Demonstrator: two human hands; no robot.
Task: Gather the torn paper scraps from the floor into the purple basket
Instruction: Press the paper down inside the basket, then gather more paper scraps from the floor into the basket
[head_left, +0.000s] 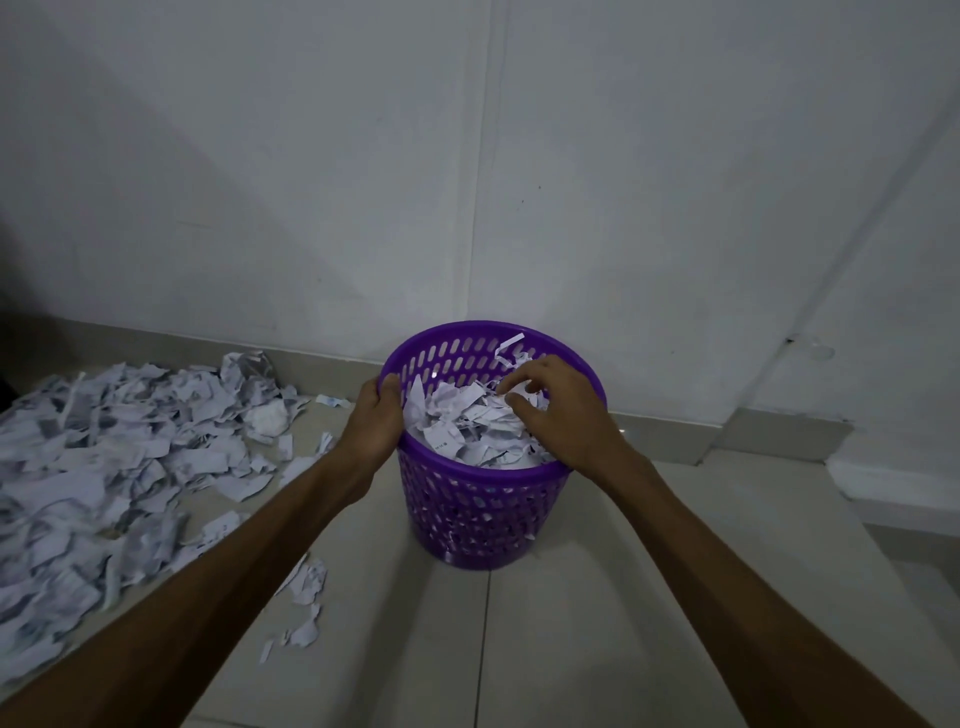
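Scraps (104, 467) of torn paper cover the tiled floor (571, 649) in a broad heap on the left, well apart from both hands. The purple basket (467, 514) stands upright beside the heap, near the wall (311, 182), its mouth facing up and nearly full of paper pieces (467, 431). The left hand (376, 421) grips the basket's left rim, fingers curled over it. The right hand (558, 410) hovers over the paper inside, fingers loosely bent, fingertips touching the top pieces; whether it pinches any, I cannot tell. A few stray bits (306, 603) lie under the left forearm.
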